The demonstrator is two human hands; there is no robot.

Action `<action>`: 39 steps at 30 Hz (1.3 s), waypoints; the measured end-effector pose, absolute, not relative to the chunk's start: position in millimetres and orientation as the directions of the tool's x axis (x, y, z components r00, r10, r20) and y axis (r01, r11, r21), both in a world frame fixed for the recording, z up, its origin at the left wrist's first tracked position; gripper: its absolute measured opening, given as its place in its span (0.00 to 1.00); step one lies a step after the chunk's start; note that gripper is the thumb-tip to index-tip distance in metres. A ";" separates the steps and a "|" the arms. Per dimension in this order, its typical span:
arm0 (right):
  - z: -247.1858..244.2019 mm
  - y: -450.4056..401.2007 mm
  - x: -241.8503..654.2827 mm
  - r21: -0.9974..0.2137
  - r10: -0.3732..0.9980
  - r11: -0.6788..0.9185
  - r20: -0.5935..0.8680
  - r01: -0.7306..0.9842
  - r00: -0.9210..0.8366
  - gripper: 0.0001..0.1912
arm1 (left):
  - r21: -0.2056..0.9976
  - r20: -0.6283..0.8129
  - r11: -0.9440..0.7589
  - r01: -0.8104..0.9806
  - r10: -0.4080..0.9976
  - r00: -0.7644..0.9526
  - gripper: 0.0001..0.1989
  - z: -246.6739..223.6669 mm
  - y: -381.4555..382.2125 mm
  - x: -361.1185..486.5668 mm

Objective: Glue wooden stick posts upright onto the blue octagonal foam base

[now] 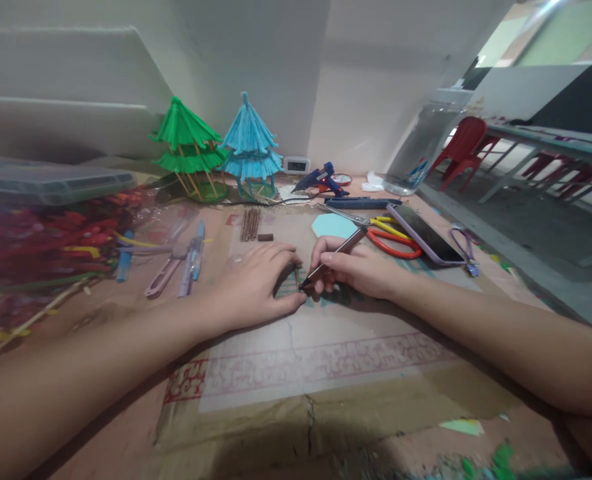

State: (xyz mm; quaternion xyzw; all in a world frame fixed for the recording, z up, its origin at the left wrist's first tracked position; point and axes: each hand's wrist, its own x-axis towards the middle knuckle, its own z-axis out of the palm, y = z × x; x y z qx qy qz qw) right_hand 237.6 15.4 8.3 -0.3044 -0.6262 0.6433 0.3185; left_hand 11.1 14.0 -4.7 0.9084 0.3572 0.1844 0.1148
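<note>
Pen [336, 257], mid-table [136, 430], is pinched in the right hand [349, 265], its tip at a stick [297, 279] between the left hand's [266, 283] curved fingers and thumb. Wall [256, 47] beyond; red chairs [465, 150] far right.

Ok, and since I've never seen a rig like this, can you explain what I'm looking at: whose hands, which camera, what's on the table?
There is no machine here: a person works bare-handed. The one picture comes from a camera worn on the head, looking forward and down, so the forearms enter from both sides.

The right hand holds a dark pen, tip down. The left hand rests beside it, its fingertips around a thin stick; how firmly, I cannot tell.

Beyond them on the table lie brown sticks, a pale hexagon, orange-handled scissors and a phone. Farther back are a green tiered model, a blue one and a glue gun.
</note>
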 end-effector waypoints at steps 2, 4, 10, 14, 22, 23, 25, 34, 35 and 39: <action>8.3 14.8 237.5 -0.999 0.840 0.037 0.040 -0.016 -0.541 0.14 | 0.343 0.271 -0.711 0.613 0.700 0.660 0.24 -4.8 13.5 11.2; 8.7 15.0 237.6 -0.995 0.886 0.095 0.078 0.013 -0.457 0.12 | 0.315 0.297 -0.720 0.618 0.693 0.657 0.22 -4.6 12.7 10.9; 10.7 17.0 237.5 -0.982 0.913 0.148 0.091 0.115 -0.399 0.11 | 0.247 0.283 -0.733 0.633 0.680 0.677 0.18 -2.2 10.7 10.5; 14.6 14.3 235.7 -0.967 0.910 0.187 0.105 0.171 -0.401 0.11 | 0.275 0.257 -0.742 0.612 0.670 0.696 0.18 -0.7 11.1 10.3; 14.1 12.5 235.0 -0.954 0.896 0.196 0.079 0.229 -0.437 0.08 | 0.282 0.242 -0.756 0.590 0.651 0.719 0.15 -2.2 15.9 5.5; 13.6 12.9 235.3 -0.953 0.888 0.206 0.086 0.224 -0.452 0.08 | 0.287 0.247 -0.753 0.592 0.655 0.714 0.14 -2.6 17.2 5.0; 13.2 13.3 235.8 -0.951 0.877 0.223 0.098 0.217 -0.471 0.09 | 0.298 0.256 -0.746 0.596 0.664 0.703 0.12 -2.9 19.7 4.3; 13.0 13.2 237.5 -0.961 0.890 0.217 0.122 0.172 -0.439 0.10 | 0.250 0.312 -0.786 0.565 0.618 0.722 0.15 -8.6 28.6 2.7; 12.7 13.4 237.8 -0.962 0.891 0.214 0.122 0.168 -0.437 0.10 | 0.242 0.321 -0.793 0.559 0.609 0.725 0.14 -9.7 29.6 2.3; 12.5 13.3 238.6 -0.960 0.870 0.220 0.111 0.175 -0.481 0.11 | 0.228 0.344 -0.793 0.566 0.609 0.715 0.12 -11.5 32.3 0.9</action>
